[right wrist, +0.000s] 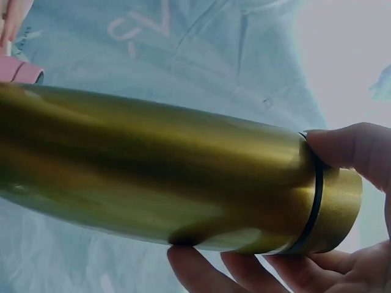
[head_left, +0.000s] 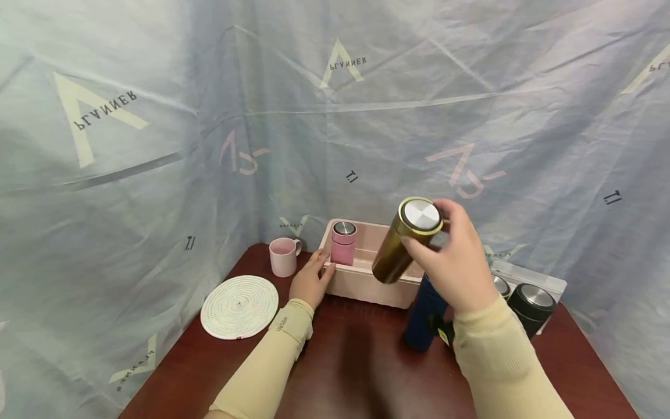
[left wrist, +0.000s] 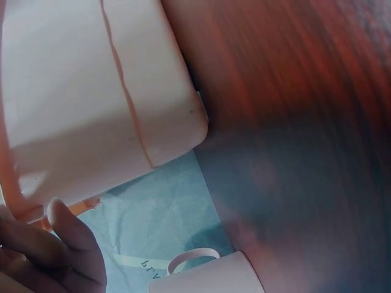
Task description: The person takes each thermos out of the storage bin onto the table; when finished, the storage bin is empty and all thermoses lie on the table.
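My right hand grips a gold thermos near its silver-topped lid, thumb on one side and fingers on the other. The thermos is tilted, its base pointing down and left above the front rim of a pink bin. In the right wrist view the gold thermos spans most of the picture. My left hand holds the bin's front left corner, its fingers at the rim; the left wrist view shows the bin tipped in frame. Inside the bin's left end a pink thermos stands upright.
Left of the bin are a pink mug and a round woven mat. A dark blue bottle stands below my right hand. Farther right are a black thermos and a white box-like object, partly hidden. Printed cloth surrounds the table.
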Tool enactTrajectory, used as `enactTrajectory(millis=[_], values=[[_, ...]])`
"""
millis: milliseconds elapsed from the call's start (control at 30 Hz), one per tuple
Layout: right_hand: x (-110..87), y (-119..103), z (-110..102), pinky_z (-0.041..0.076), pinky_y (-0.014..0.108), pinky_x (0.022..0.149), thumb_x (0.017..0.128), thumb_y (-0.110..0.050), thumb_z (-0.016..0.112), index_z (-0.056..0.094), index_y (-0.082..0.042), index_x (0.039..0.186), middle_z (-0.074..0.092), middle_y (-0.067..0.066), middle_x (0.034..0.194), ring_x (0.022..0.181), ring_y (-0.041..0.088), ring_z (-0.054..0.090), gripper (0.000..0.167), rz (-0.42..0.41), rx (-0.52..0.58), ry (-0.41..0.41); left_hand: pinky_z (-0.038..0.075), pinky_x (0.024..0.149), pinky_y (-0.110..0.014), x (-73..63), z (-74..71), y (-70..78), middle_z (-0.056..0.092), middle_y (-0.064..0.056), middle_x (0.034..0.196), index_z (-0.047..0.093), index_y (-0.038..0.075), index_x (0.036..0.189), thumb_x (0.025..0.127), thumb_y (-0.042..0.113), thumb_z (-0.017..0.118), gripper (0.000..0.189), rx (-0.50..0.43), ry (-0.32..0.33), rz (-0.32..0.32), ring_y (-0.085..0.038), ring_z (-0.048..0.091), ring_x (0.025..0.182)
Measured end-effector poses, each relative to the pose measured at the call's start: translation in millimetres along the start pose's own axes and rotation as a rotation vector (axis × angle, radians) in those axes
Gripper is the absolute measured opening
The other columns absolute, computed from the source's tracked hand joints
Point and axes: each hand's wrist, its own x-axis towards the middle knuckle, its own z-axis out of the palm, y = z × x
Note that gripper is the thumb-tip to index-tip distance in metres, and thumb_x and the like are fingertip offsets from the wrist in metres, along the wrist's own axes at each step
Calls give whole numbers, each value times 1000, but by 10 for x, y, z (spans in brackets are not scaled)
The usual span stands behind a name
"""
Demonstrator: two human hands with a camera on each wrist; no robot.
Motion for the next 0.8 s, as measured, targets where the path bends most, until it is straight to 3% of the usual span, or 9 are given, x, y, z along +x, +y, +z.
enactTrajectory(millis=[100, 200, 300, 400, 567, 733, 800], values=[[-272, 37, -138, 52, 24, 83, 86, -24, 78, 47, -6, 137, 57, 9, 123, 111, 25, 57, 62, -9, -23, -17, 47, 101, -42, 18, -2, 7, 48, 7, 150, 57, 25, 144, 100, 56, 49, 53, 4, 0, -9, -18, 51, 131], [-529, 139, -290, 46, 16, 79, 86, -28, 80, 48, -10, 137, 58, 7, 122, 107, 21, 57, 63, 10, -98, -38, 45, 103, -42, 39, -8, 23, 46, 7, 151, 55, 26, 145, 100, 56, 48, 54, -4, -12, -13, -18, 50, 132], [-744, 290, -435, 41, 16, 77, 85, -32, 81, 47, -11, 139, 58, 8, 122, 106, 22, 57, 67, 57, -169, -61, 45, 103, -42, 54, -10, 35, 46, 8, 151, 55, 25, 145, 100, 55, 49, 54, -14, -14, -11, -18, 49, 133], [-924, 486, -557, 41, 28, 80, 85, -40, 79, 40, -9, 146, 56, 15, 126, 110, 28, 55, 78, 169, -235, -78, 46, 102, -42, 53, -13, 30, 46, 8, 151, 56, 26, 144, 100, 55, 49, 54, -8, -9, -5, -19, 51, 132], [-1179, 875, -681, 40, 28, 70, 86, -46, 77, 32, -3, 150, 54, 20, 127, 95, 20, 58, 89, 348, -314, -52, 46, 102, -42, 22, -41, 17, 46, 7, 151, 56, 26, 144, 100, 56, 49, 54, -6, -9, -5, -19, 50, 132], [-1306, 1198, -716, 37, 21, 66, 85, -40, 79, 35, 6, 143, 56, 24, 122, 97, 24, 59, 86, 384, -335, -19, 46, 102, -43, -2, -37, 13, 47, 7, 151, 56, 25, 144, 100, 55, 49, 53, -14, -12, -8, -19, 50, 132], [-1336, 1294, -707, 37, 21, 64, 85, -39, 79, 36, 7, 141, 56, 22, 117, 92, 18, 56, 85, 385, -344, -2, 46, 102, -43, -10, -32, 17, 47, 8, 151, 56, 25, 144, 101, 55, 49, 54, -14, -15, -9, -19, 51, 132]])
